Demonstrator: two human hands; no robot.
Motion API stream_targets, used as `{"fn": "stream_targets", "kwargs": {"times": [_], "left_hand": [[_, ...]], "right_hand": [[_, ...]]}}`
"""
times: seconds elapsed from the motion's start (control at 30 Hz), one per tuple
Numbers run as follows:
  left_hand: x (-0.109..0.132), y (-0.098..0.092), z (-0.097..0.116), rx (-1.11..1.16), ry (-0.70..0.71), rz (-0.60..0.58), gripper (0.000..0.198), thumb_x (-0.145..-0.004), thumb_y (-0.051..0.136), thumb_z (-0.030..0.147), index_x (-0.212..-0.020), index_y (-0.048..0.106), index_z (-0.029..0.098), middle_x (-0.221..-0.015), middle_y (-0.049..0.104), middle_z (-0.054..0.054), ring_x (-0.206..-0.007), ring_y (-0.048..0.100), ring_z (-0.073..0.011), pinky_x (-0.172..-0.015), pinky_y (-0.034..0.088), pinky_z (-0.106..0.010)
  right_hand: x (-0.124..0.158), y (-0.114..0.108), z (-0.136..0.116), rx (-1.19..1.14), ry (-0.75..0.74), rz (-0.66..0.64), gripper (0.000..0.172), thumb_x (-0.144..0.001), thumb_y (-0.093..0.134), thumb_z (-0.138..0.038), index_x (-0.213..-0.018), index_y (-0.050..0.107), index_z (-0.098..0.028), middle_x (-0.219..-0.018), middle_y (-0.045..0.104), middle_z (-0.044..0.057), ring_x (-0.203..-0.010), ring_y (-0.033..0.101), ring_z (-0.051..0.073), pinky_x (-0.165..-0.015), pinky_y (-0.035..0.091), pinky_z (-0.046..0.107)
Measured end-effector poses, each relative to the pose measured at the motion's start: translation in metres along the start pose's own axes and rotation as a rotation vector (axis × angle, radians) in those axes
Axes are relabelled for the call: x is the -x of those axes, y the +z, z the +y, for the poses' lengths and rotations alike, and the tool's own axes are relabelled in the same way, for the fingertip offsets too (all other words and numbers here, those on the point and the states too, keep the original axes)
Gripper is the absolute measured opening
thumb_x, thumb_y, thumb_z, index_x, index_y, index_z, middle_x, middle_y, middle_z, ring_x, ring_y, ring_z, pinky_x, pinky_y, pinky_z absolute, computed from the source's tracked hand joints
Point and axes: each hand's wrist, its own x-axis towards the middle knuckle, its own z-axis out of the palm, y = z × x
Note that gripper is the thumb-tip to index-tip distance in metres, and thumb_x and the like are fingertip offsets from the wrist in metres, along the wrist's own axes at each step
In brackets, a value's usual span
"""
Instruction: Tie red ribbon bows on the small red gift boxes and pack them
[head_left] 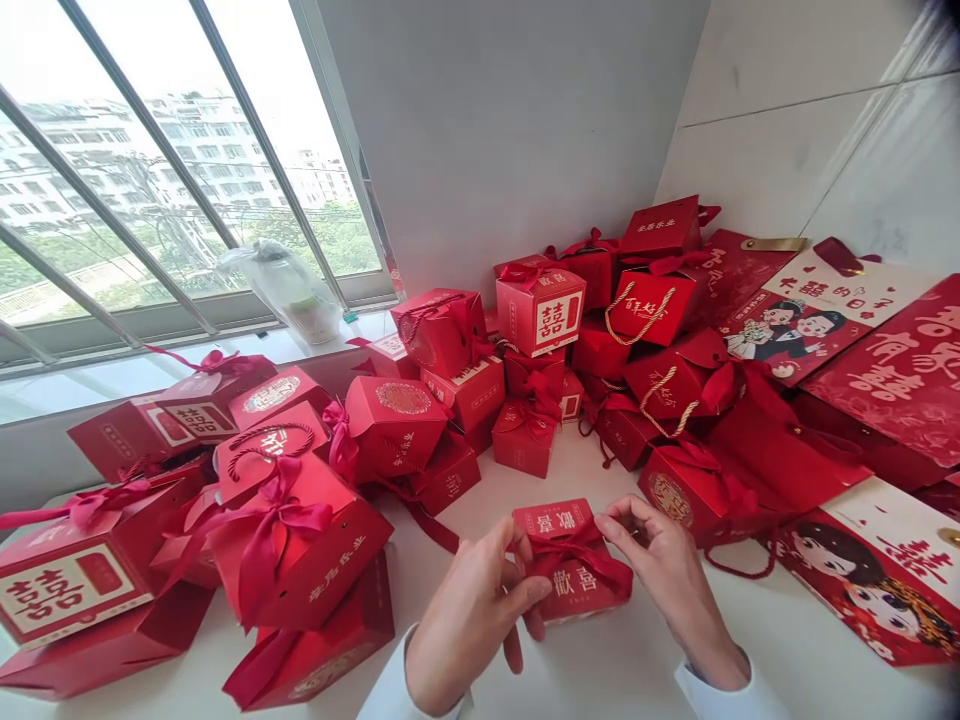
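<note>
The small red box point(574, 590) lies on the white counter point(592, 670) directly before the person, a red ribbon point(577, 553) tied across it; the knot is hidden behind the fingers. The left hand point(472, 620) is curled, gripping the box's left edge. The right hand point(664, 570) is half open, fingertips at the ribbon; whether it has hold cannot be determined. Red gift boxes point(292, 540) and gift bags point(652, 310) are heaped on both sides, some cut off by the frame.

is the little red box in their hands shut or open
Shut: the box has its top lying flat, with a red ribbon across it, between the left hand and right hand.
</note>
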Motion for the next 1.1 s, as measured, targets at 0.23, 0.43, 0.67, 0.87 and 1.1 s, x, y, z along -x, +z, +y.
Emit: {"fn": "stream_targets", "kwargs": {"times": [0.23, 0.43, 0.67, 0.87, 1.1], "left_hand": [[-0.004, 0.010, -0.005, 0.047, -0.018, 0.028, 0.015, -0.083, 0.044, 0.025, -0.082, 0.030, 0.022, -0.058, 0.063, 0.005, -0.027, 0.043, -0.0055, -0.029, 0.027, -0.013], [-0.004, 0.012, -0.007, 0.048, -0.005, 0.029, 0.016, -0.081, 0.046, 0.023, -0.081, 0.030, 0.022, -0.057, 0.062, 0.006, -0.030, 0.046, -0.0064, -0.031, 0.027, -0.014], [0.006, 0.003, 0.005, -0.075, 0.043, 0.027, 0.016, -0.088, 0.043, 0.036, -0.083, 0.037, 0.022, -0.066, 0.062, 0.006, -0.034, 0.054, -0.0074, -0.035, 0.027, -0.015], [0.012, -0.015, 0.007, -0.289, 0.073, 0.257, 0.021, -0.090, 0.040, 0.041, -0.091, 0.050, 0.022, -0.080, 0.060, 0.005, -0.034, 0.048, -0.0034, -0.046, 0.033, -0.019], [-0.010, -0.023, -0.015, -0.313, 0.134, 0.209, 0.027, -0.082, 0.053, 0.044, -0.078, 0.059, 0.017, -0.075, 0.059, 0.000, -0.057, 0.047, -0.0106, -0.054, 0.033, -0.021]], "right_hand": [[-0.001, 0.006, -0.002, -0.093, -0.001, 0.096, 0.036, -0.081, 0.051, -0.055, -0.070, 0.049, -0.021, -0.062, 0.053, -0.003, -0.058, 0.048, 0.014, -0.056, 0.038, 0.022], [0.001, 0.007, -0.001, -0.101, 0.015, 0.050, 0.036, -0.081, 0.052, -0.056, -0.073, 0.049, -0.021, -0.060, 0.054, -0.002, -0.055, 0.048, 0.014, -0.052, 0.037, 0.023], [0.012, -0.014, 0.003, -0.152, -0.051, 0.054, 0.032, -0.084, 0.050, -0.052, -0.087, 0.057, -0.021, -0.077, 0.062, 0.002, -0.072, 0.057, 0.016, -0.061, 0.046, 0.022], [0.025, -0.018, -0.003, 0.117, -0.214, -0.042, 0.028, -0.083, 0.053, -0.047, -0.076, 0.061, -0.022, -0.073, 0.061, 0.001, -0.061, 0.054, 0.015, -0.056, 0.044, 0.023], [0.029, -0.006, -0.007, 0.114, -0.352, -0.043, 0.018, -0.081, 0.057, -0.038, -0.073, 0.059, -0.021, -0.080, 0.062, 0.003, -0.072, 0.059, 0.017, -0.059, 0.048, 0.022]]}}
